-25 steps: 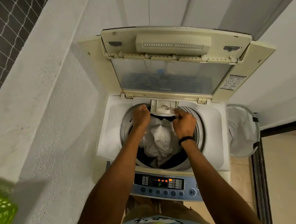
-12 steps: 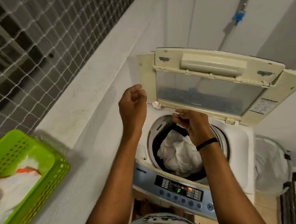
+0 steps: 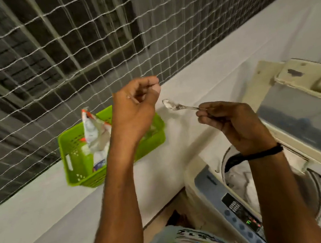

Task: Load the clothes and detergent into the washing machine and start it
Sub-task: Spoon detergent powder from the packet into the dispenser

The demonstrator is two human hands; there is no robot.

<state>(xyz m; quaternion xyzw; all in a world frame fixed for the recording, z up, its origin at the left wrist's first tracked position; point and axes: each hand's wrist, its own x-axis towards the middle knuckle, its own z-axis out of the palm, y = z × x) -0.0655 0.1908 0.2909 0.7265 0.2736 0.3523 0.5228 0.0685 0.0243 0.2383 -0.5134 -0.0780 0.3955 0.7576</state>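
Down at 4 o'clock sits the top-load washing machine (image 3: 208, 187) with its lid (image 3: 303, 110) flipped up, and a bunch of white clothes (image 3: 241, 182) is sitting in the drum. Its control panel (image 3: 241, 217) is lit, though the display is too blurry to read.

Dead centre, the right hand (image 3: 235, 125) (the one with the black wristband (image 3: 262, 153)) has its fingers pinched round the handle of a metal spoon (image 3: 180, 106). The bowl end points toward 9 o'clock, with some white powder stuck to it. It's hanging over the white ledge (image 3: 46, 212), not over the drum.

The left hand (image 3: 136, 108) is up just beside the spoon's bowl, not touching it. Its fingers are curled into a loose fist, with nothing in it that I can see.

At 9 o'clock a green plastic basket (image 3: 75, 150) sits on the ledge with an opened detergent pouch (image 3: 95, 134) standing in it. White netting (image 3: 49, 53) runs across from 9 to 1 o'clock behind it all.
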